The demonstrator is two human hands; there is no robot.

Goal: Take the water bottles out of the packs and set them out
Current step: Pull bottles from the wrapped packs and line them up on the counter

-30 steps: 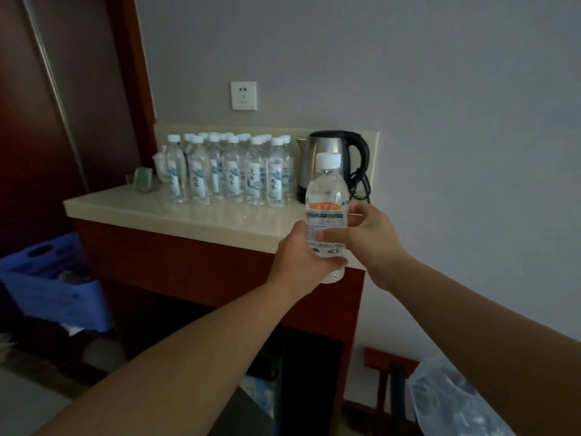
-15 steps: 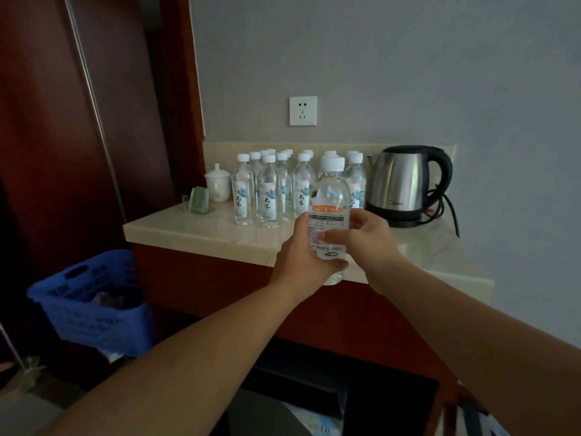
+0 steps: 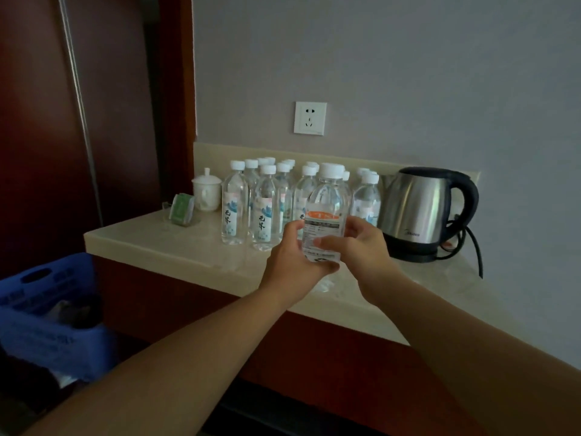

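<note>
A clear water bottle (image 3: 328, 196) with a white cap and an orange-banded label is held upright above the front of the countertop (image 3: 176, 247). My left hand (image 3: 292, 265) grips its lower body from the left and below. My right hand (image 3: 358, 247) holds the label from the right, with the thumb across the front. Behind it, several water bottles (image 3: 264, 209) with white caps and blue-green labels stand in rows on the countertop, against the back ledge.
A steel electric kettle (image 3: 421, 212) with a black handle and cord stands at the right. A white lidded cup (image 3: 206, 190) and a green packet holder (image 3: 181, 209) sit at the left. A blue plastic crate (image 3: 50, 313) is on the floor, lower left. A wall socket (image 3: 310, 118) is above.
The view has swung closer and to the right of the counter. The bottle in both hands has come nearer to the rows of bottles and now hangs over the countertop.
</note>
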